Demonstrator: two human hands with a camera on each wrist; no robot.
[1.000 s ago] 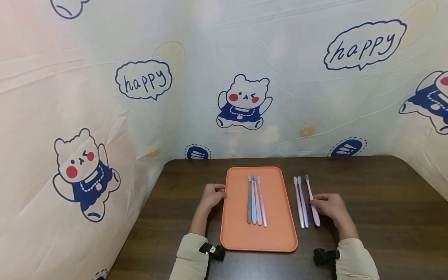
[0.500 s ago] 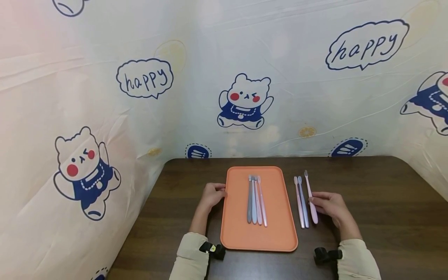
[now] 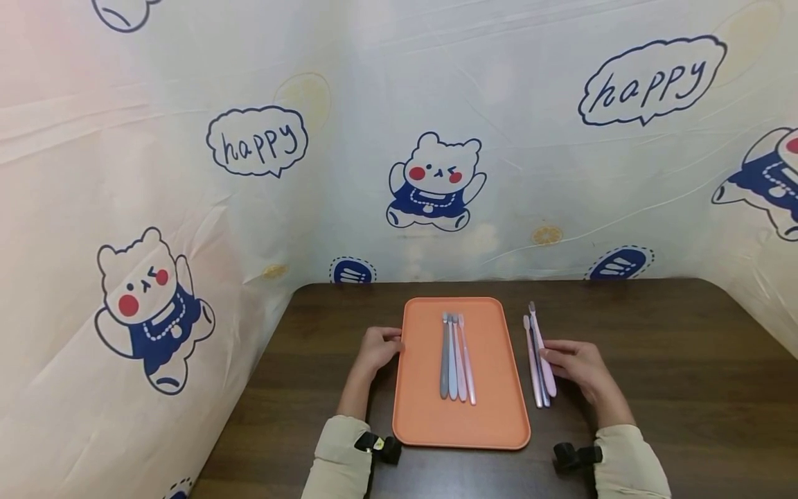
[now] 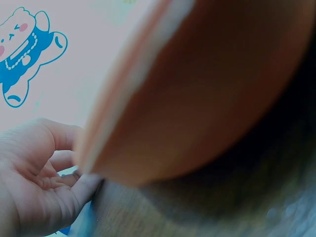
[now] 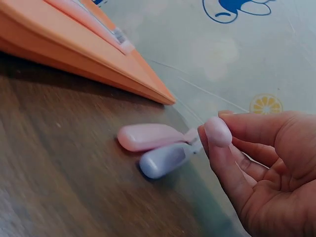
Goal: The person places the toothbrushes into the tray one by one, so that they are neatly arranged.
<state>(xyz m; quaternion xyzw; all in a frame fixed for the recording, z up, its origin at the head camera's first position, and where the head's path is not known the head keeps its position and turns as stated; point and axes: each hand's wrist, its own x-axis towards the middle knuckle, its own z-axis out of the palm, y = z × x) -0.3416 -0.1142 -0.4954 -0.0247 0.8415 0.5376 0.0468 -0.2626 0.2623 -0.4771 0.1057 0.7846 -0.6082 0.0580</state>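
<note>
My right hand (image 3: 582,367) pinches a pink toothbrush (image 3: 548,380) by its handle between thumb and fingers, bristle end pointing away from me. In the head view it overlaps a purple-blue toothbrush (image 3: 545,396), beside which lies another pink toothbrush (image 3: 535,378); the right wrist view shows a gap between the held handle end (image 5: 218,132) and these two on the table. At the left edge of an orange tray (image 3: 461,426), my left hand (image 3: 377,348) grips the rim with thumb and fingers. On the tray several toothbrushes lie side by side: one grey (image 3: 445,374), one blue (image 3: 451,374), others pink (image 3: 469,374).
A dark wooden table (image 3: 698,388) carries everything. Behind it and on the left hangs a pale curtain (image 3: 349,208) printed with bears. Each sleeve bears a black wrist camera, the left one (image 3: 389,449) close to the tray's near corner.
My right hand has lifted the pink toothbrush and carried it left, from beside the pair to over the purple-blue one. The left hand and tray have stayed put.
</note>
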